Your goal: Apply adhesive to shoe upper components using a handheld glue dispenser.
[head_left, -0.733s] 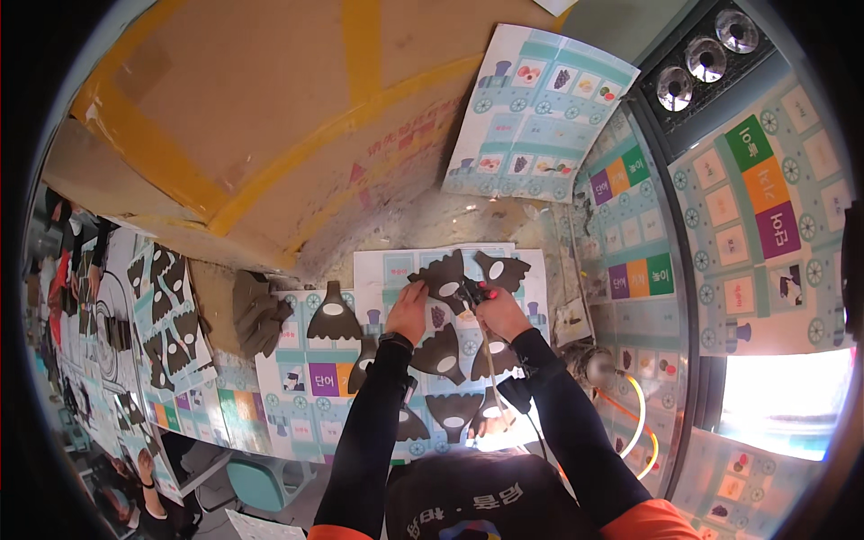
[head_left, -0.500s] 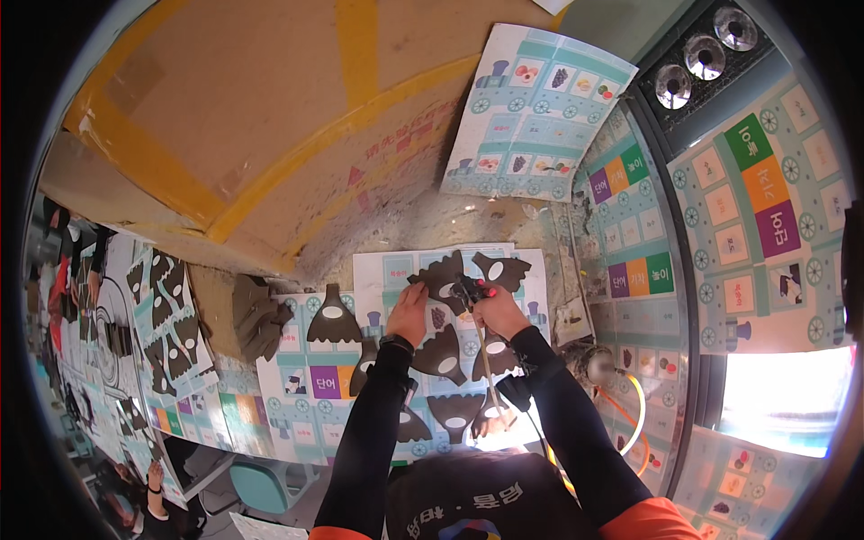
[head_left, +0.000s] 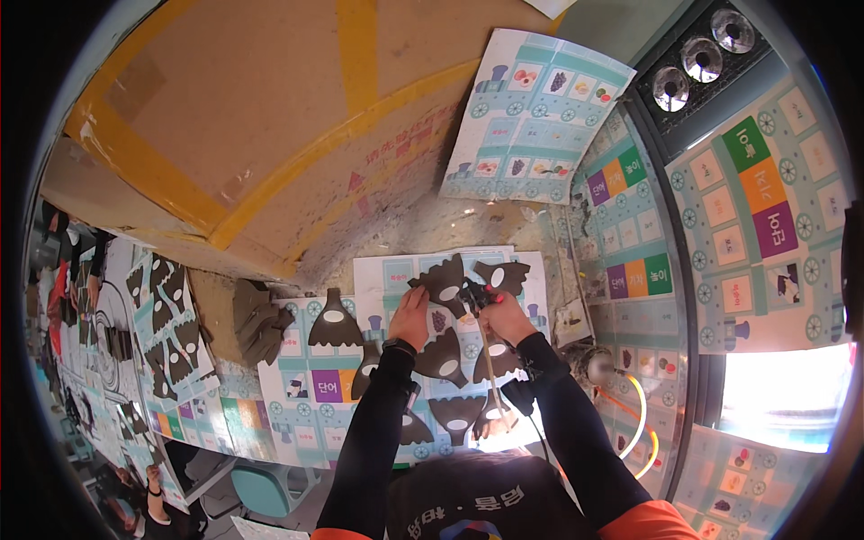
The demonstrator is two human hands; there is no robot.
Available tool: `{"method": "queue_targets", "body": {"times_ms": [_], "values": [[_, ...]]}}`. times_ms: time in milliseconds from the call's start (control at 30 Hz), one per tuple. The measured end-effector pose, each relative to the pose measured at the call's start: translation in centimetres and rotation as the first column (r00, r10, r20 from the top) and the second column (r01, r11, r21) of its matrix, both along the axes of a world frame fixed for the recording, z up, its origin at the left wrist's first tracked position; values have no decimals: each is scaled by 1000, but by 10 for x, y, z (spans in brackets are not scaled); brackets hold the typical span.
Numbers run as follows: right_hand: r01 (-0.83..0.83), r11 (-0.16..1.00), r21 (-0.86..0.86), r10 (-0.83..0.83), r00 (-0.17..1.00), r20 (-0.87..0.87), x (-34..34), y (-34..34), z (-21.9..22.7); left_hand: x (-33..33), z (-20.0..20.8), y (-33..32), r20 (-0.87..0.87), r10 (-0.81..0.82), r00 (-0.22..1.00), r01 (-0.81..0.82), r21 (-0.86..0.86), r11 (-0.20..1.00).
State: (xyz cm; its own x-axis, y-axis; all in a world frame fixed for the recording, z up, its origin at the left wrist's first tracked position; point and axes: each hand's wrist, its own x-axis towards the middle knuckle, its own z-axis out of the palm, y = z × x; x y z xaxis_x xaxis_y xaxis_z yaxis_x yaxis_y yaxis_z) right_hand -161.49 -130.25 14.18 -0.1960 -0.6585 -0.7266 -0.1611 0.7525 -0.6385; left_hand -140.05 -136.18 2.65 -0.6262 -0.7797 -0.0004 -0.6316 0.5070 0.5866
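My left hand (head_left: 410, 317) lies with its fingers stretched out on the left edge of a dark, scalloped, flared cut-out piece (head_left: 440, 277) with a pale oval in its middle. My right hand (head_left: 506, 319) is closed round a black, gun-shaped tool (head_left: 472, 294) with a red part, held at that piece's lower right. A thin hose or cord runs from the tool back toward my body. Another dark piece (head_left: 504, 275) lies to the right, and one (head_left: 441, 356) below my hands. More such pieces, including one at the left (head_left: 334, 326), lie on printed sheets.
A stack of dark pieces (head_left: 261, 322) stands left of the sheets. A large brown carton (head_left: 270, 108) with yellow tape fills the back left, and a printed card (head_left: 538, 117) leans at the back. Round lamps (head_left: 702, 59) sit at upper right. Hoses (head_left: 637, 414) curve at right.
My right hand and the black tool have shifted slightly right and nearer me. My left hand stays on the piece's edge, nearly unmoved.
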Motion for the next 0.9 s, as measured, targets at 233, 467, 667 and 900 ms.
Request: {"method": "queue_targets", "body": {"times_ms": [233, 467, 667, 900], "values": [[155, 978, -137, -173, 977, -126, -1, 1, -5, 1, -1, 0, -1, 6, 1000, -6, 4, 1000], [163, 986, -43, -161, 986, 39, 3, 2, 1, 0, 1, 1, -56, 24, 998, -23, 13, 1000], [279, 957, -73, -260, 945, 199, 18, -3, 12, 1, 2, 2, -55, 23, 998, -23, 6, 1000], [98, 990, -98, -109, 988, -110, -2, 7, -4, -1, 6, 1, -48, 21, 999, -20, 11, 1000]]}}
